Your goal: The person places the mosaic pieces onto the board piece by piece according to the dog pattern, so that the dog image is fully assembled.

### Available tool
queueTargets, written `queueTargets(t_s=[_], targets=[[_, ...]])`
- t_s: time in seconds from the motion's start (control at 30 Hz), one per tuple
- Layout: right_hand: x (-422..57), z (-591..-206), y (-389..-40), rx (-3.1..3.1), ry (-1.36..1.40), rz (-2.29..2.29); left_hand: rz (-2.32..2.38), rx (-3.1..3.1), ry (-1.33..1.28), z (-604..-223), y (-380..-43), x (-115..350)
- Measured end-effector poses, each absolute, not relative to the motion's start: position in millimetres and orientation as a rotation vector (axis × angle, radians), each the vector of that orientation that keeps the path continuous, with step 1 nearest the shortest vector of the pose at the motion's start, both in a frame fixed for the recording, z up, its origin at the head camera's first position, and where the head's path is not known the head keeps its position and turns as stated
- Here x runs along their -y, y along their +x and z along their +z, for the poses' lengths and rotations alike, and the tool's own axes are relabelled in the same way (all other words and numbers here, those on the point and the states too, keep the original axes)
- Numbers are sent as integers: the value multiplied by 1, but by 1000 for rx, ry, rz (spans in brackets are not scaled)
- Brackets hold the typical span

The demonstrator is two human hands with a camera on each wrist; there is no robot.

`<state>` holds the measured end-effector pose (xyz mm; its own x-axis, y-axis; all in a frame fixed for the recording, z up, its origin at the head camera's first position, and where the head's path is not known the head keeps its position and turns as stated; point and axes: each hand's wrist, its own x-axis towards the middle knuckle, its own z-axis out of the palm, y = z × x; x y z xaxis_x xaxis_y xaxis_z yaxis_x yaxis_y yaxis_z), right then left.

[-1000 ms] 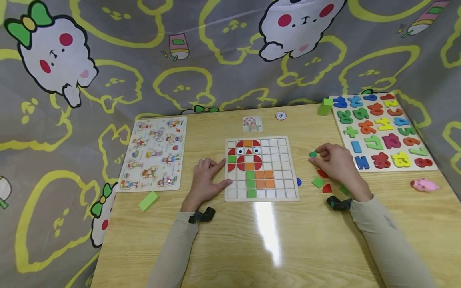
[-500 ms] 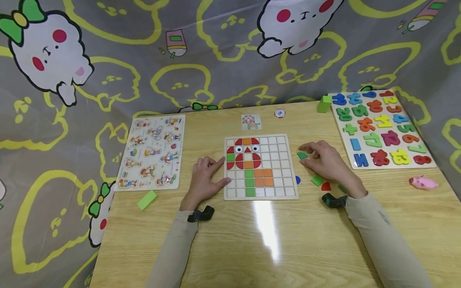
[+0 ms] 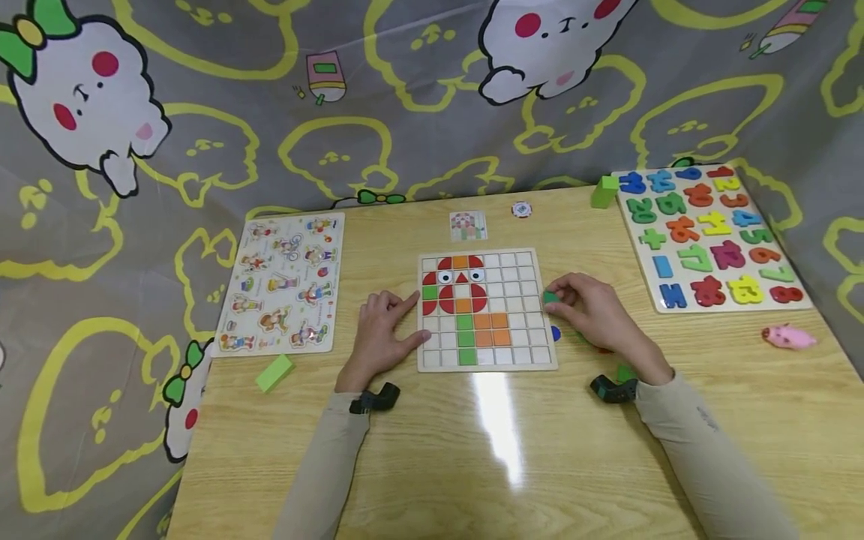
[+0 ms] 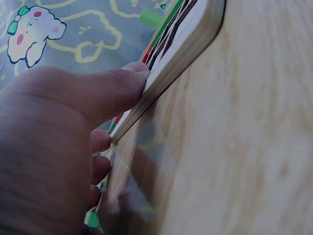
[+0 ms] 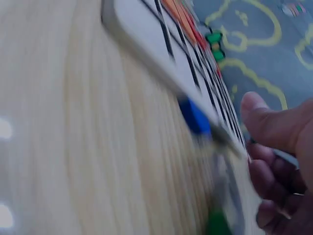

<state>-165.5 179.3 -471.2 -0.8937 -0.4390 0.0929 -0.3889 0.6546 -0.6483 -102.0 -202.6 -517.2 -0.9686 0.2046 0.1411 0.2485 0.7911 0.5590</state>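
Observation:
A wooden grid board (image 3: pixel 523 358) carries red, orange, green and eye-marked tiles forming a figure on its left half. My left hand (image 3: pixel 381 334) rests at its left side, thumb and index finger spread against the edge; in the left wrist view the thumb (image 4: pixel 117 93) lies at the board's side. My right hand (image 3: pixel 597 311) pinches a small green tile (image 3: pixel 550 298) between thumb and fingers, right at the board's right edge. Under that hand lie loose tiles, partly hidden, with one green tile (image 3: pixel 625 373) showing near the wrist. A blue tile (image 3: pixel 556 333) touches the board's right side.
A pattern card (image 3: pixel 468 226) and a poker chip (image 3: pixel 522 210) lie behind the board. At left is a picture puzzle (image 3: pixel 324 300) with a green block (image 3: pixel 274 373) before it. At right are a number puzzle (image 3: pixel 664 264), another green block (image 3: pixel 604 192) and a pink toy pig (image 3: pixel 788 336).
My right hand has moved left from the loose tiles to the board's right edge, bringing the green tile with it. My left hand has stayed at the board's left edge.

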Motion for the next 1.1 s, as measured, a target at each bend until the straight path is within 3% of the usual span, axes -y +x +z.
queueTargets(t_s=[0.33, 0.93, 1.1], targets=[[-140, -475, -155, -2725, -817, -1048, -922, 2901, -372, -519, -104, 202], [-138, -473, -145, -2759, -912, -1049, -908, 2882, -367, -518, -103, 206], [-163, -465, -147, -2777, -865, -1074, -915, 2896, -366, -519, -102, 205]])
